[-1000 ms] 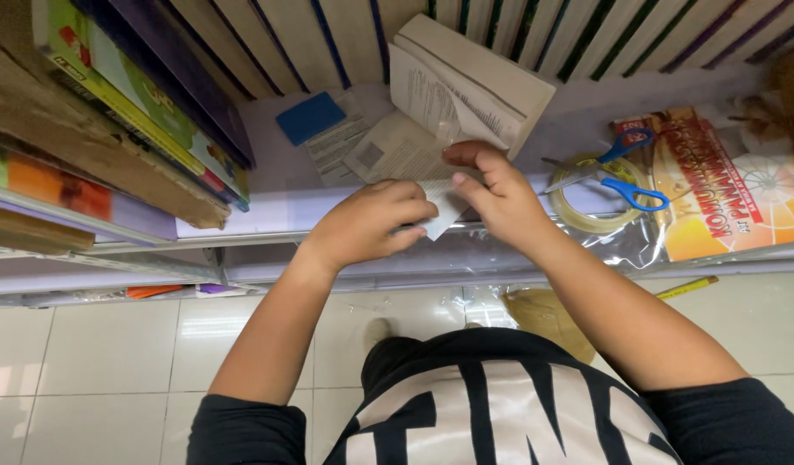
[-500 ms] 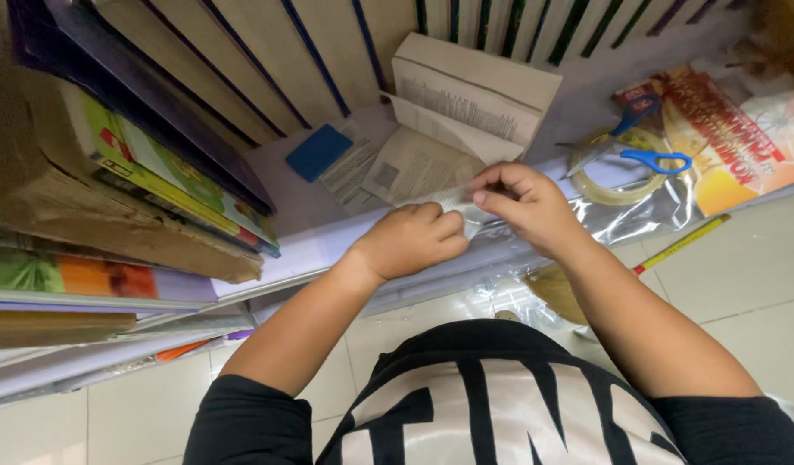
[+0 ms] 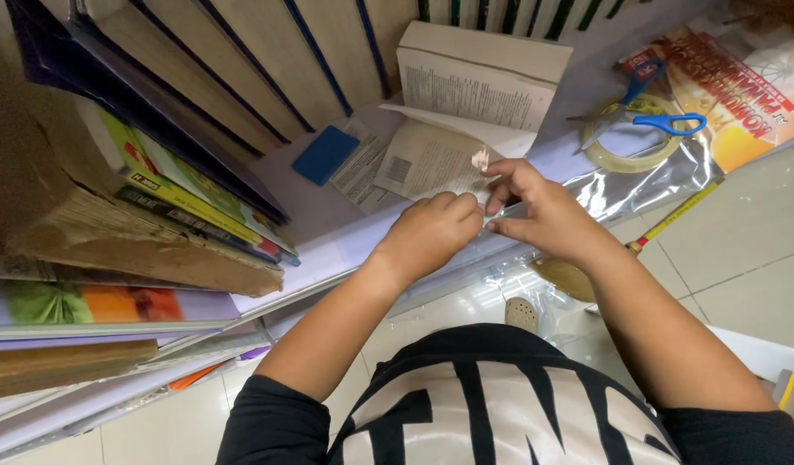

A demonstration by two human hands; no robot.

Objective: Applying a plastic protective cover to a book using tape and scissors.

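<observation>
My left hand (image 3: 431, 232) and my right hand (image 3: 539, 211) meet at the shelf's front edge, fingers pinched together on a small pale scrap of paper (image 3: 479, 159) that sticks up above them. Just behind lies an open old book (image 3: 466, 95) with yellowed pages, one loose page (image 3: 427, 159) folded down toward me. Whether both hands grip the same scrap is partly hidden by the fingers.
A blue card (image 3: 325, 155) and a printed slip lie left of the book. Blue-handled scissors (image 3: 651, 116) rest on a roll of clear tape (image 3: 625, 155) on the right, by a colourful magazine (image 3: 741, 86). Stacked books (image 3: 138, 189) crowd the left. A pencil (image 3: 677, 215) lies below.
The camera view has tilted and shifted. Both hands have drawn closer together, and the paper piece between them has become a smaller scrap held up at the fingertips.
</observation>
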